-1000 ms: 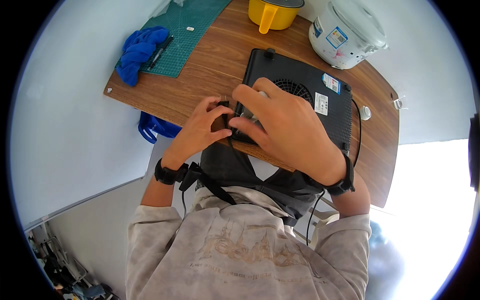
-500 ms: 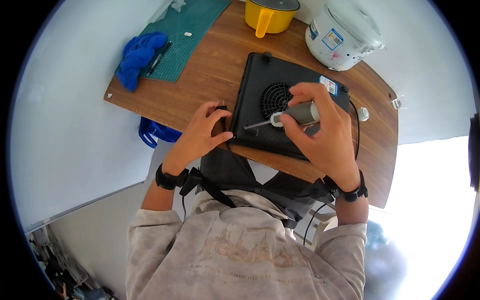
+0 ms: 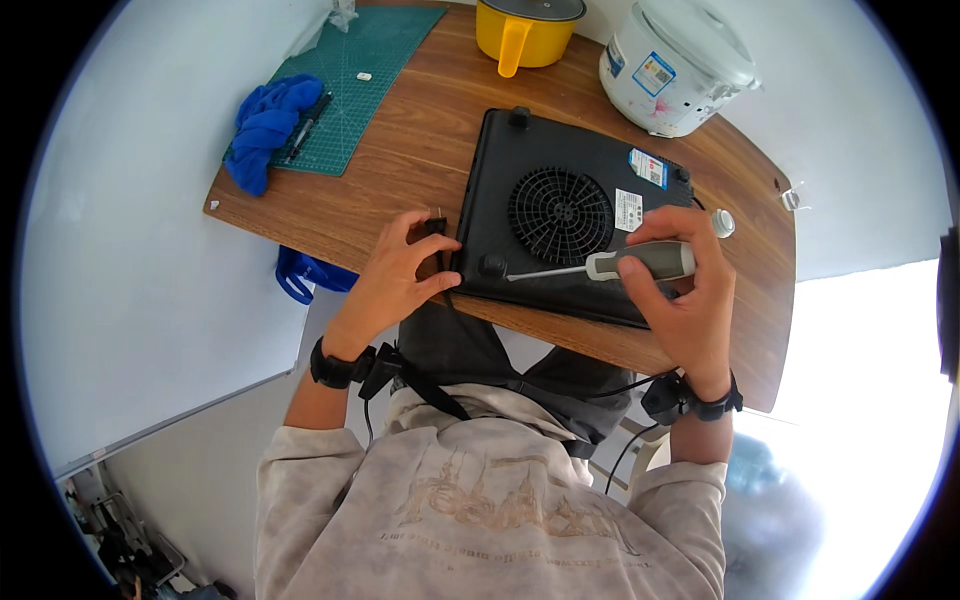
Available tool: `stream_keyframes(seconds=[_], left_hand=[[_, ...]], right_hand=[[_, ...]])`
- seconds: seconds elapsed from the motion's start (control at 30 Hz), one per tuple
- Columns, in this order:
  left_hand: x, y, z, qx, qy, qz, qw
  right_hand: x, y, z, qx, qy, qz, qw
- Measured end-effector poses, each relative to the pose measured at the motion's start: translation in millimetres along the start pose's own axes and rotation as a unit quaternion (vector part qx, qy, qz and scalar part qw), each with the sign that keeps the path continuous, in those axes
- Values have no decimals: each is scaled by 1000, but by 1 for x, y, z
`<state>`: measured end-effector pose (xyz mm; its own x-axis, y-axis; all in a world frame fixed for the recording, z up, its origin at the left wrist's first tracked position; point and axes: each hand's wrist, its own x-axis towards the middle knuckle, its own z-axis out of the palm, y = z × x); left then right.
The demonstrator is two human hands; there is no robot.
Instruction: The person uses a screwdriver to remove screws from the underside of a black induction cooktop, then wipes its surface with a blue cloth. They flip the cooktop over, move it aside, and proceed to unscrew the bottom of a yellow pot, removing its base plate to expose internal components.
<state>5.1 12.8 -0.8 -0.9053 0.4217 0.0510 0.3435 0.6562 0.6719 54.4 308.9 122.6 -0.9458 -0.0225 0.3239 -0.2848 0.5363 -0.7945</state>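
Observation:
A black induction cooker (image 3: pixel 560 225) lies upside down on the wooden table (image 3: pixel 400 170), its round fan grille facing up. My right hand (image 3: pixel 675 290) grips a grey-handled screwdriver (image 3: pixel 640 265), whose shaft points left with the tip near the cooker's near-left corner. My left hand (image 3: pixel 400 270) rests at the cooker's left edge, fingers around the black power plug (image 3: pixel 436 228) and cord there.
A green cutting mat (image 3: pixel 350 80) with a blue cloth (image 3: pixel 262 130) and a pen lies at the far left. A yellow pot (image 3: pixel 525 35) and a white rice cooker (image 3: pixel 675 65) stand at the back. A small white cap (image 3: pixel 722 222) sits right of the cooker.
My right hand has pulled away from the left hand to the right, and the screwdriver in it now shows lying across the cooker's underside. The left hand has stayed at the cooker's left edge.

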Motion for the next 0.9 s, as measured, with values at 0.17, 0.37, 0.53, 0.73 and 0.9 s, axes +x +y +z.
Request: stream_keyframes(seconds=[0.17, 0.37, 0.53, 0.73, 0.9], left_hand=[[1, 0, -3, -10, -19, -8, 1000], [1, -1, -2, -13, -16, -5, 1000], [2, 1, -4, -10, -35, 3, 999], [2, 5, -8, -3, -49, 0, 999], [3, 4, -6, -16, -47, 6, 999]], right_hand=[[-4, 7, -10, 65, 25, 71, 995], [-13, 19, -27, 111, 46, 119, 986], [-31, 40, -54, 82, 85, 129, 985], [-78, 85, -108, -15, 164, 187, 968], [-121, 142, -140, -115, 247, 232, 934]])
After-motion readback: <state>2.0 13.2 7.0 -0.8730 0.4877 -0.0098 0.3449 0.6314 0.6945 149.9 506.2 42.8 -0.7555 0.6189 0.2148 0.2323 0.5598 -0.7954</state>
